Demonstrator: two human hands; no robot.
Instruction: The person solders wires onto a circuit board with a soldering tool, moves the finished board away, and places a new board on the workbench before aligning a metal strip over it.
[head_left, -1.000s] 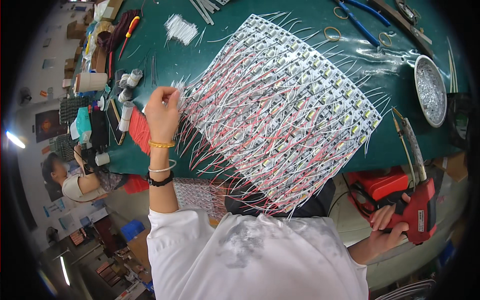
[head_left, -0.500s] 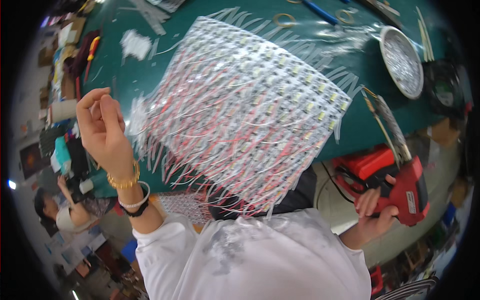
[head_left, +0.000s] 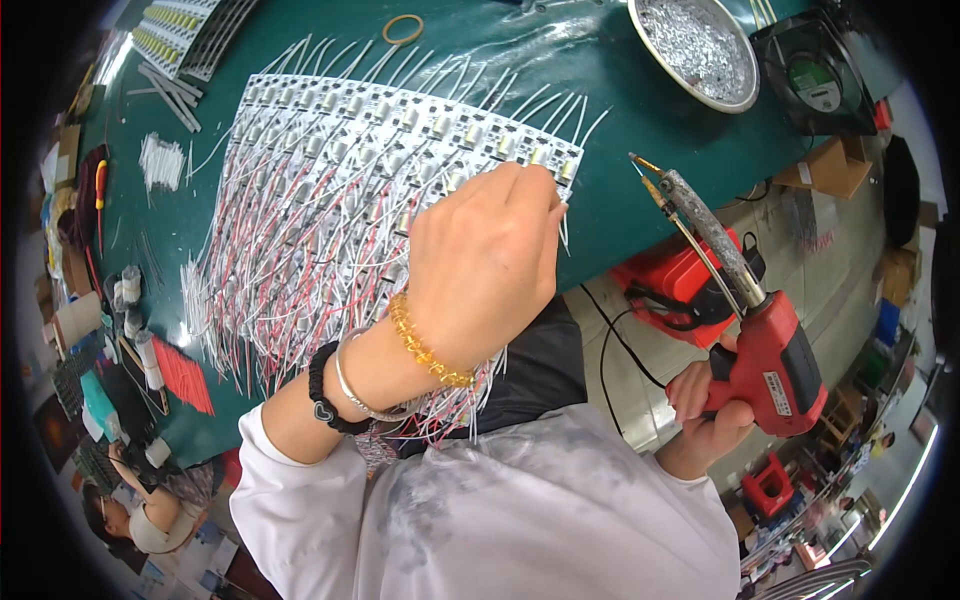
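Note:
A panel of small white circuit boards (head_left: 330, 130) lies on the green table, thick with red and white wires. My left hand (head_left: 485, 245) is over its right part, back up, fingers curled together; the fingertips are hidden, so what they pinch, if anything, cannot be made out. Bracelets circle that wrist. Off the table's edge at the right, my right hand (head_left: 710, 400) grips a red and black soldering gun (head_left: 775, 370) by its handle. The gun's thin tip points up and to the left, apart from the panel.
A bowl of silvery scraps (head_left: 695, 50) stands at the far right beside a black fan-like box (head_left: 815, 75). Cut white wires (head_left: 160, 162) and a bundle of red wires (head_left: 182, 375) lie at the left. More boards (head_left: 170, 35) sit far left. Another person (head_left: 155, 515) sits at lower left.
My left hand has swung right from beside the panel to over its right part, and its fingers have closed. The soldering gun stays in my right hand. The view has shifted.

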